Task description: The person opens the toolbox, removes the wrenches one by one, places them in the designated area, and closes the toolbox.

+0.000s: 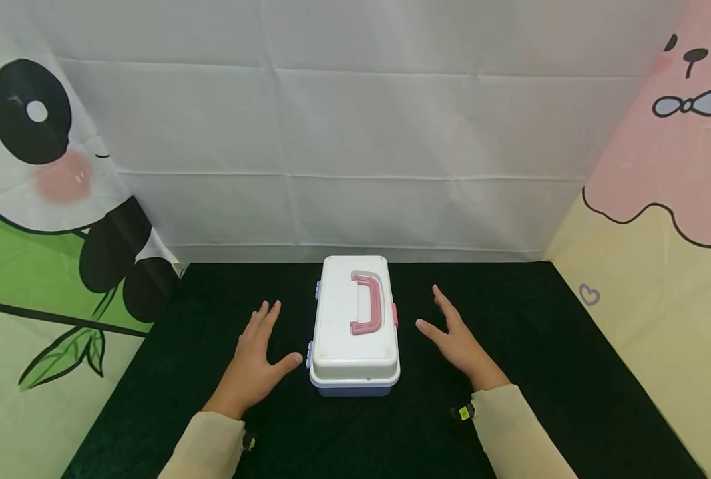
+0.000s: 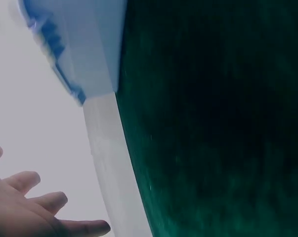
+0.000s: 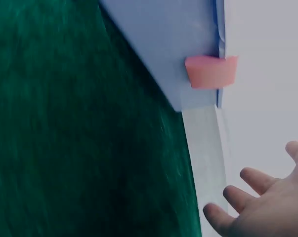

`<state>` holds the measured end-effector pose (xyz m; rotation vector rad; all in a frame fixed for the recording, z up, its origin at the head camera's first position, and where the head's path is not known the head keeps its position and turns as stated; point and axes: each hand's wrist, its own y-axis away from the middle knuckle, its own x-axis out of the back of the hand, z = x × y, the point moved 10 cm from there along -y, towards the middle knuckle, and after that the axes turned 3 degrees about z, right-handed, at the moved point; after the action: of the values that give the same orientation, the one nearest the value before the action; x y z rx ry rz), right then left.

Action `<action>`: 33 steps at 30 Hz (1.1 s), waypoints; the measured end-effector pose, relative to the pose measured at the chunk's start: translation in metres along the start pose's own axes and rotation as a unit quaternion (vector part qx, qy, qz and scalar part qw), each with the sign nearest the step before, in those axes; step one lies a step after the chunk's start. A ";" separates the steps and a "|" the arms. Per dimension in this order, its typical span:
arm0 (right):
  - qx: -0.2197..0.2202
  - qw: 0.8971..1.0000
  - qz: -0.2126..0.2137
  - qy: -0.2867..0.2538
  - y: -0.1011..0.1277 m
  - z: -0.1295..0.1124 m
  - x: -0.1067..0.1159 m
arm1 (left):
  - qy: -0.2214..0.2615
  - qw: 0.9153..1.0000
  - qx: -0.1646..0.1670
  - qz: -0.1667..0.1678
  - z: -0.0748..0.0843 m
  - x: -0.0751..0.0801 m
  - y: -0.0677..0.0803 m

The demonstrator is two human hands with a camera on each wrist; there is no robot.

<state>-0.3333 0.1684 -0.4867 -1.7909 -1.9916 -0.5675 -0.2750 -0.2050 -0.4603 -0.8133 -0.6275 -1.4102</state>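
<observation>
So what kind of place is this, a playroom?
Probably a makeshift booth set up for filming, not a real playroom: cartoon sheets, a panda and a pink animal, hang as walls around a black cloth, with only a white box on it.

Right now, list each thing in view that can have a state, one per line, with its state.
storage box: lid shut, standing flat on the dark cloth.
pink handle: folded down flat on the lid.
pink latch: down against the box side.
left hand: open, fingers straight, beside the box, not touching it.
right hand: open, fingers spread, beside the box, apart from it.
</observation>
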 end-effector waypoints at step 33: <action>-0.135 0.945 0.000 -0.297 -0.027 -0.003 -0.069 | 0.199 0.980 -0.026 -0.003 0.053 -0.049 0.011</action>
<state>-0.3538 0.1071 -0.5225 -2.3412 -2.3848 -0.3303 -0.2636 -0.1333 -0.4693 -0.5451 -0.2847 -1.5447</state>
